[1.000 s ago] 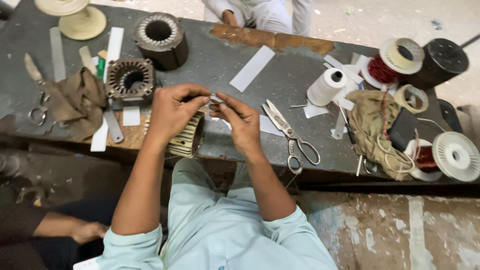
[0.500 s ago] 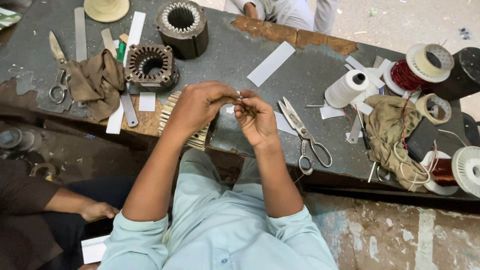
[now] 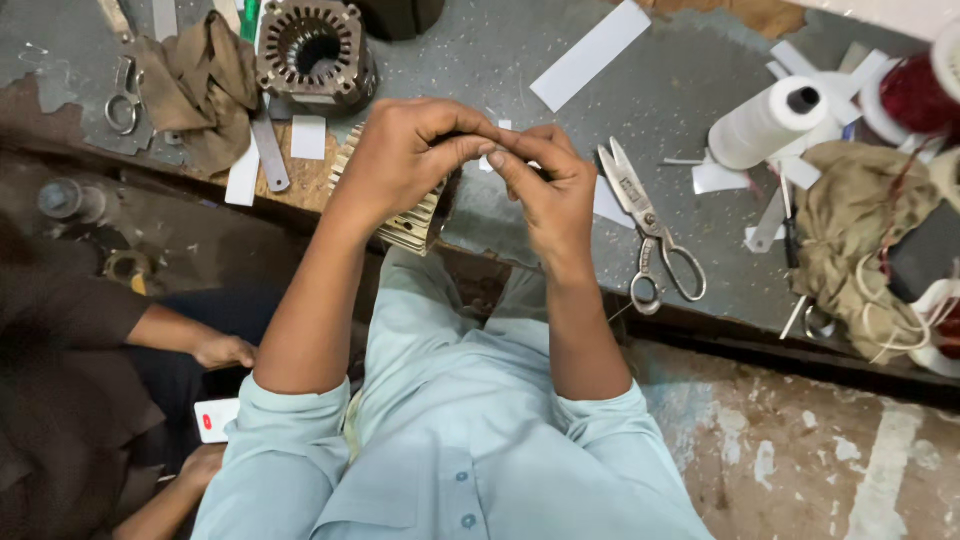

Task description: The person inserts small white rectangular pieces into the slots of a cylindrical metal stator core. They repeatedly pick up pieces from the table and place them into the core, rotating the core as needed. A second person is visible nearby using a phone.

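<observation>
Ribbed stator piece (image 3: 405, 225) sits at the near edge of the tabletop (image 3: 520, 70), half under the left hand (image 3: 400, 160), whose fingers curl shut and meet the right hand (image 3: 550, 190) in a pinch on something too small to make out. Resting partly over the edge, the piece could tip off if a wrist nudges it. Scissors (image 3: 650, 235) lie just beside the right hand, blades toward it, so a careless sweep risks a nick.

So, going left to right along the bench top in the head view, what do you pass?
Small steel scissors → crumpled brown cloth → round metal stator core → left hand → right hand → large steel shears → white thread spool → olive-brown rag.
</observation>
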